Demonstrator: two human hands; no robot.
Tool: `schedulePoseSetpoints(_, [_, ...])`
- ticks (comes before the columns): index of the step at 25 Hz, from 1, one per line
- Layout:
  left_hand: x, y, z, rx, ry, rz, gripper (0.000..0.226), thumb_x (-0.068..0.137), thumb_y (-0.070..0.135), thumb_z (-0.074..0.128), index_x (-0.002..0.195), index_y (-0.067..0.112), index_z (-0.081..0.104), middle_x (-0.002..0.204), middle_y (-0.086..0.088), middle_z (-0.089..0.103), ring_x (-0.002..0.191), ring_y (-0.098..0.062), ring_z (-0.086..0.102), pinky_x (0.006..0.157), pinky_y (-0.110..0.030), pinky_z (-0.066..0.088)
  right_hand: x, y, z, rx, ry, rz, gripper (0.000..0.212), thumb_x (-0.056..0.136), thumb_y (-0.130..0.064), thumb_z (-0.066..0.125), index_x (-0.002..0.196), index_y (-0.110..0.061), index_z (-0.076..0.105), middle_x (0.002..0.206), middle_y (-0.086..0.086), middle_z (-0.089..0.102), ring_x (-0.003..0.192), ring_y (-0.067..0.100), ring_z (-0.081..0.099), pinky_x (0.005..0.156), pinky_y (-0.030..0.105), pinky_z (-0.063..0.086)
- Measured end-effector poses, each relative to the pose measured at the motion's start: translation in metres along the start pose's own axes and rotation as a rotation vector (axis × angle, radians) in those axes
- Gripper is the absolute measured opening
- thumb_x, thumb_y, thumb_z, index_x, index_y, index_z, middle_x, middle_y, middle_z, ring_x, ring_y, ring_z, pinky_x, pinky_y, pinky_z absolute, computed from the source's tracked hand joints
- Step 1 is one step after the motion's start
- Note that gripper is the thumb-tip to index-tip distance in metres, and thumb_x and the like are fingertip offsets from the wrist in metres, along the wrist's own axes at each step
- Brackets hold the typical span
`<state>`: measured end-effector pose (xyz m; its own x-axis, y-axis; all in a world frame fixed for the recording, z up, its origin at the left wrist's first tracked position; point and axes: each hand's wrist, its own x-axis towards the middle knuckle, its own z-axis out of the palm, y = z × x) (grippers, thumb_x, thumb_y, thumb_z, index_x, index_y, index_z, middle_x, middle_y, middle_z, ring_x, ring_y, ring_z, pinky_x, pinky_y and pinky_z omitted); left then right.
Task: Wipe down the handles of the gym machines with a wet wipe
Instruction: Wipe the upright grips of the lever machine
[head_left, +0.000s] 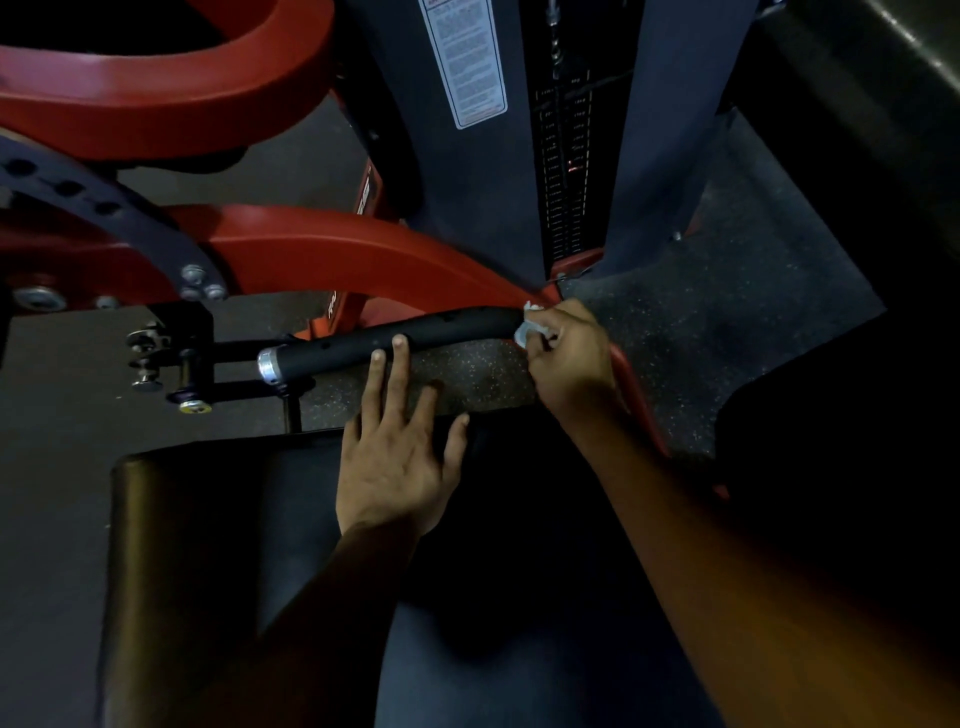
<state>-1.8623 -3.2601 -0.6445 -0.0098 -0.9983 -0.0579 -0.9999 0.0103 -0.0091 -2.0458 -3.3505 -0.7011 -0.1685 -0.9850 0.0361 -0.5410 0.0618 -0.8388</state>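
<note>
The black handle (395, 340) runs level from its silver end cap (269, 365) to where it meets the red frame (332, 249). The right hand (569, 358) is curled at that frame end, pinching a crumpled wet wipe (532, 325) against the handle. The left hand (400, 452) is spread over the far edge of the dark seat pad (208, 519), its straight fingertips (399, 343) touching the handle's middle, well apart from the wipe.
</note>
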Motion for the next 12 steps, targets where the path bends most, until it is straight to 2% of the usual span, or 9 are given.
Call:
schedulePoseSetpoints(2, [0.001, 0.0, 0.001, -0.004, -0.006, -0.004, 0.059, 0.101, 0.063, 0.027, 0.14, 0.028, 0.054, 0.171, 0.007, -0.014, 0.158, -0.017, -0.007, 0.111, -0.047, 0.038, 0.0, -0.003, -0.001, 0.051, 0.05, 0.06, 0.02, 0.091, -0.006, 0.066, 0.107, -0.009, 0.076, 0.104, -0.003, 0.06, 0.095, 0.01, 0.059, 0.084, 0.008, 0.042])
schedulePoseSetpoints(4, [0.0, 0.0, -0.001, 0.004, -0.019, -0.007, 0.058, 0.102, 0.062, 0.027, 0.14, 0.028, 0.054, 0.17, 0.008, -0.017, 0.158, -0.016, -0.008, 0.111, -0.047, 0.038, 0.008, 0.001, -0.001, 0.06, 0.086, 0.178, 0.016, 0.09, -0.008, 0.066, 0.101, -0.01, 0.077, 0.103, 0.0, 0.061, 0.095, 0.015, 0.062, 0.078, 0.011, 0.039])
schedulePoseSetpoints(6, [0.001, 0.001, -0.002, -0.005, -0.027, -0.01, 0.056, 0.103, 0.061, 0.03, 0.139, 0.027, 0.055, 0.17, 0.008, -0.018, 0.157, -0.015, -0.01, 0.111, -0.048, 0.038, 0.015, 0.006, -0.003, 0.042, 0.094, 0.291, 0.018, 0.09, -0.007, 0.064, 0.105, -0.008, 0.075, 0.108, 0.01, 0.067, 0.101, 0.024, 0.065, 0.077, 0.014, 0.039])
schedulePoseSetpoints(9, [0.0, 0.002, -0.003, -0.003, -0.035, -0.016, 0.055, 0.102, 0.061, 0.034, 0.138, 0.026, 0.056, 0.17, 0.009, -0.018, 0.157, -0.015, -0.011, 0.112, -0.048, 0.037, 0.022, 0.016, -0.012, 0.05, 0.159, 0.437, 0.02, 0.093, -0.002, 0.064, 0.111, 0.003, 0.072, 0.11, 0.02, 0.069, 0.096, 0.024, 0.064, 0.056, 0.0, 0.032])
schedulePoseSetpoints(12, [0.001, 0.002, -0.004, 0.0, -0.05, -0.024, 0.054, 0.102, 0.061, 0.034, 0.136, 0.026, 0.056, 0.169, 0.01, -0.02, 0.157, -0.014, -0.012, 0.113, -0.047, 0.036, 0.024, 0.019, -0.016, 0.008, 0.123, 0.45, 0.022, 0.093, 0.0, 0.064, 0.113, 0.006, 0.069, 0.104, 0.015, 0.068, 0.09, 0.022, 0.062, 0.058, 0.002, 0.033])
